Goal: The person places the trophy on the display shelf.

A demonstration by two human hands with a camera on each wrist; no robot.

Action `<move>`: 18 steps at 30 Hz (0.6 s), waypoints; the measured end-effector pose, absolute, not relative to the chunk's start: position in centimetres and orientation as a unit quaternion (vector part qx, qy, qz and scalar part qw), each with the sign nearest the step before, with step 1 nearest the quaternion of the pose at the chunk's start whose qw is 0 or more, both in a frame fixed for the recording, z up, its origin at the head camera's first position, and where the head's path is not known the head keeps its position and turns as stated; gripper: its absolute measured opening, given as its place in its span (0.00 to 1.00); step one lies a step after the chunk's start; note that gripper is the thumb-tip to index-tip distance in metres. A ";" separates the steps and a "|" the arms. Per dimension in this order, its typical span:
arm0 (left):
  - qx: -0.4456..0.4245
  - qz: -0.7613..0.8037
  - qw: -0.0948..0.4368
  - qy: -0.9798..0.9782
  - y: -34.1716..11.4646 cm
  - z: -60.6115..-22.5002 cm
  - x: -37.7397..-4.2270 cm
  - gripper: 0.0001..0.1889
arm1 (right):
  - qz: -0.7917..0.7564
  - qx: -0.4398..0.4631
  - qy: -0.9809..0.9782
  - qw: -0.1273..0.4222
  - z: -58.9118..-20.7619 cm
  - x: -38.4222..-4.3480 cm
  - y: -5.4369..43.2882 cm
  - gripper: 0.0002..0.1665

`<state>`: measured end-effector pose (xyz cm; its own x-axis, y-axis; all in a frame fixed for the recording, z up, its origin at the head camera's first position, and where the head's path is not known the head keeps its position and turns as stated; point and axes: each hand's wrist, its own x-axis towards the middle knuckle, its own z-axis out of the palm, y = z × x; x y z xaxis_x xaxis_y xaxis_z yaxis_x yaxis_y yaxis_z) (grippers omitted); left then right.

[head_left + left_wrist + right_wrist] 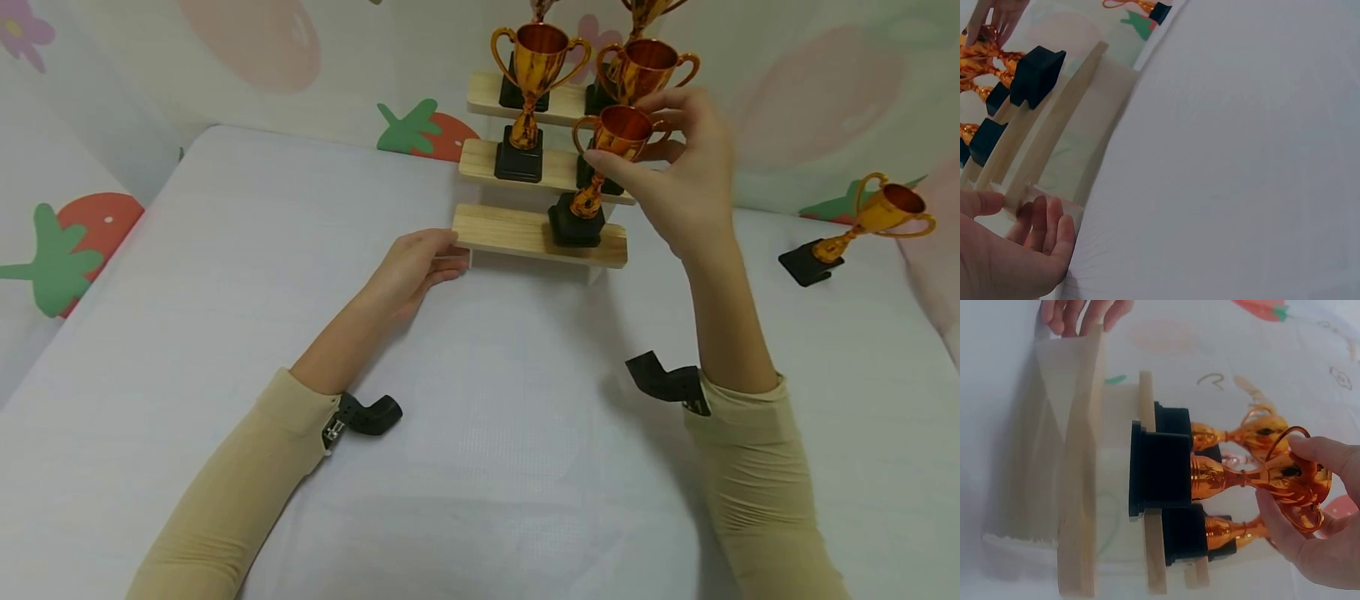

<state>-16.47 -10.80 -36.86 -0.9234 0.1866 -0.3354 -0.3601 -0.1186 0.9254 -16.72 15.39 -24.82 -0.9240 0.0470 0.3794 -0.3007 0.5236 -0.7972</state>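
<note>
My right hand (693, 179) pinches a gold trophy cup (587, 204) by its bowl, thumb on the near side. The cup's black base (1161, 469) hangs just above the lowest step, with a gap visible in the right wrist view. At the left end of that step, my left hand (411, 271) grips the three-tier wooden display stand (510, 229), thumb over the board and fingers beneath. A gold trophy (528, 92) stands on the middle tier at left. Another trophy (648, 71) stands behind the held one, its lower part mostly hidden.
More trophies stand on the top tier, partly cut off by the head view's upper edge. Far right on the white table (517, 400), a separate gold trophy (862, 229) stands apart from the stand. A fruit-printed curtain (345, 50) hangs behind.
</note>
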 end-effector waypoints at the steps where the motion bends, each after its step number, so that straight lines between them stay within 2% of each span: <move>1: -0.067 0.744 0.184 0.638 -10.8 -36.9 -16.5 0.24 | 0.483 0.074 -0.854 0.180 -24.8 -16.7 15.2 0.32; 18: -0.067 0.750 0.181 0.633 -10.8 -36.7 -16.3 0.24 | 0.501 0.091 -0.841 0.183 -25.3 -16.9 12.2 0.33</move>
